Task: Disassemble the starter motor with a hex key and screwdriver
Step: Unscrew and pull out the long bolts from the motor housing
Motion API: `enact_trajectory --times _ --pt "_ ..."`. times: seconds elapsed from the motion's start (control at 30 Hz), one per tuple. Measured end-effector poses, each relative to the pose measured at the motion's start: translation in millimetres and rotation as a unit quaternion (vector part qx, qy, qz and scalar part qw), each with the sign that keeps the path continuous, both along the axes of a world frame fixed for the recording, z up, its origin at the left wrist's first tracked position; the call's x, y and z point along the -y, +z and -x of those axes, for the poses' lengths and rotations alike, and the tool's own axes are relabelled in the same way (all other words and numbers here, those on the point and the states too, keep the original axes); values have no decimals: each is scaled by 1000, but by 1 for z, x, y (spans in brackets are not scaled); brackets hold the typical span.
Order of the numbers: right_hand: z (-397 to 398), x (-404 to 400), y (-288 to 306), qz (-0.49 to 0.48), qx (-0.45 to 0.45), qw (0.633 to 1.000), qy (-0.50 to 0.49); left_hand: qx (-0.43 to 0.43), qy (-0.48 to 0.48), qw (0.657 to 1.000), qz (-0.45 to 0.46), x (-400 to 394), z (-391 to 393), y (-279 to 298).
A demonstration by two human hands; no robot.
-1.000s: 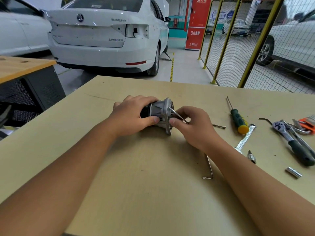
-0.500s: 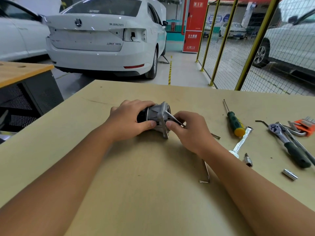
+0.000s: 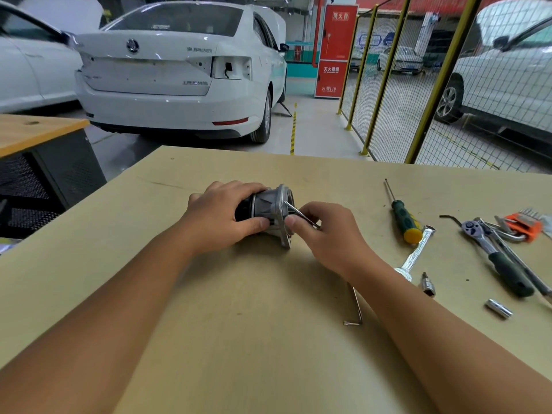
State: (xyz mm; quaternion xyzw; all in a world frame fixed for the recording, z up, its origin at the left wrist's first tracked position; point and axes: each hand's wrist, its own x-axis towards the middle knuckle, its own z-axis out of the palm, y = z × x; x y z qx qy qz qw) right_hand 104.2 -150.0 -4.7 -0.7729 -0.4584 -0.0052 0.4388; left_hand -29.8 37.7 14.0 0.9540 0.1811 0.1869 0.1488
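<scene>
The starter motor (image 3: 270,209), a grey metal housing with a black body, lies on its side on the wooden table (image 3: 239,339). My left hand (image 3: 221,215) grips its black body from the left. My right hand (image 3: 325,234) pinches a thin hex key (image 3: 298,213) whose tip sits in the flanged right end of the motor. A green-and-yellow screwdriver (image 3: 403,216) lies on the table to the right, untouched. A second hex key (image 3: 355,309) lies partly under my right forearm.
Right of my hands lie a silver wrench (image 3: 415,252), two small sockets (image 3: 427,283) (image 3: 498,308), a ratchet with a dark handle (image 3: 495,255) and an orange hex key set (image 3: 524,225). A white car (image 3: 179,73) and a yellow mesh fence (image 3: 418,94) stand beyond the table.
Both hands stay on the motor and the hex key. The view has tilted a little, so the motor and tools sit slightly lower and further left in frame.
</scene>
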Motion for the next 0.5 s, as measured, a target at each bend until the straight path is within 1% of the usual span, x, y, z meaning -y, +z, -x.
enact_trajectory --times 0.07,0.2,0.33,0.5 --pt "-1 -1 0 8 7 1000 -5 -2 0 1000 1 0 0 0" --pt "1 1 1 -30 -22 999 7 4 -3 1000 1 -1 0 -2" --pt "-1 -1 1 -3 13 1000 -14 3 -5 1000 -1 -3 -1 -3" --pt "-7 2 -1 -12 -11 1000 -3 5 -4 1000 3 -3 0 -3"
